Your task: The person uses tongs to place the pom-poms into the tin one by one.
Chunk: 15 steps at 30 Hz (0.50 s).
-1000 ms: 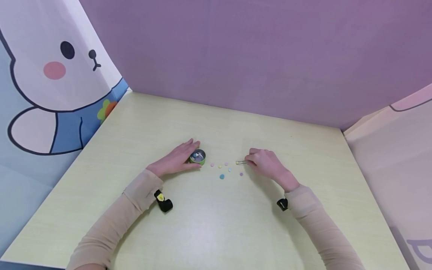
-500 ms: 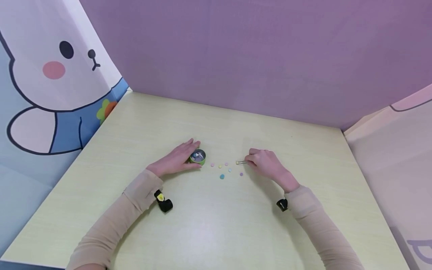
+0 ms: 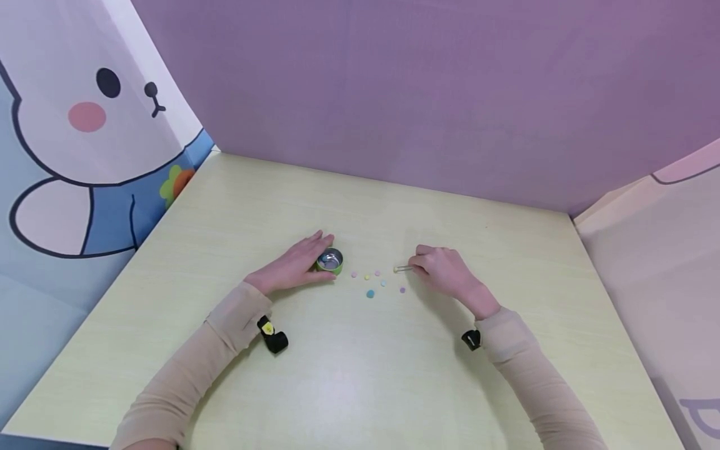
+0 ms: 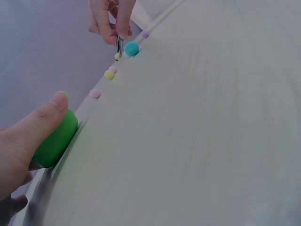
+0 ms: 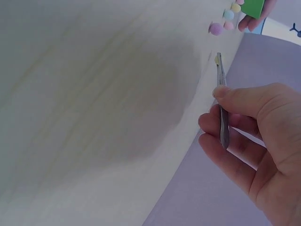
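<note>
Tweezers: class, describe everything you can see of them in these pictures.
The tweezers are slim, grey and metallic-looking, with two narrow arms and fine ridges between grip and tips. The right hand pinches them around mid-length. Their tips, with a yellow ball between them, point toward the tin. They are held over the table; whether the tips touch it is hard to tell.

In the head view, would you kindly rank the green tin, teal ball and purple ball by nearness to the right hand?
1. Purple ball: left of the right hand.
2. Teal ball: farther left.
3. Green tin: farthest left, held by the left hand.
</note>
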Tool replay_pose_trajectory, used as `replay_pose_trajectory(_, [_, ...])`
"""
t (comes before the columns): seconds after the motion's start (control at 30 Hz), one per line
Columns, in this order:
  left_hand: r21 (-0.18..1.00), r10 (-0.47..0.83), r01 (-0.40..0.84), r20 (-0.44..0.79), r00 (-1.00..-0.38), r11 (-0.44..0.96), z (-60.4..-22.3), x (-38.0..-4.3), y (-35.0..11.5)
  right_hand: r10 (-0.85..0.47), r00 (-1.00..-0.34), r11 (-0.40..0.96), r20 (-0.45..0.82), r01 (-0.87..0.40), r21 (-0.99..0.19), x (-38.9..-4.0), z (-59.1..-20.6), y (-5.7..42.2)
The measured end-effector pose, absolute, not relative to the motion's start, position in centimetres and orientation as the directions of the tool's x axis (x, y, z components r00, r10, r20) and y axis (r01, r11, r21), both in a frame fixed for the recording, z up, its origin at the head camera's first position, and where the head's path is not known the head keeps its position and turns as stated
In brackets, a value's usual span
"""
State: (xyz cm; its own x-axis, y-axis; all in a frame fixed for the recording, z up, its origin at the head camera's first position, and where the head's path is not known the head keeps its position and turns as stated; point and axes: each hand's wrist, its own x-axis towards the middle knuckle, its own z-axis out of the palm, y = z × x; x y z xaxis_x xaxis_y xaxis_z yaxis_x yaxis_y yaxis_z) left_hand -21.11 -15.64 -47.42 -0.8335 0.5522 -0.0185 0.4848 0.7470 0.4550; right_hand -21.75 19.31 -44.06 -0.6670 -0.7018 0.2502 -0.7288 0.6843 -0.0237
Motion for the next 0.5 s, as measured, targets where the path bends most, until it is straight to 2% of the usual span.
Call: replay_pose_trajectory(0.5, [0.454, 0.555, 0.487, -0.021, -0.831, 0.746, -47.28, -21.05, -15.59, -0.714, -0.645, 0.663, 0.271, -0.748, -0.035, -22.33, -43.24, 18.46])
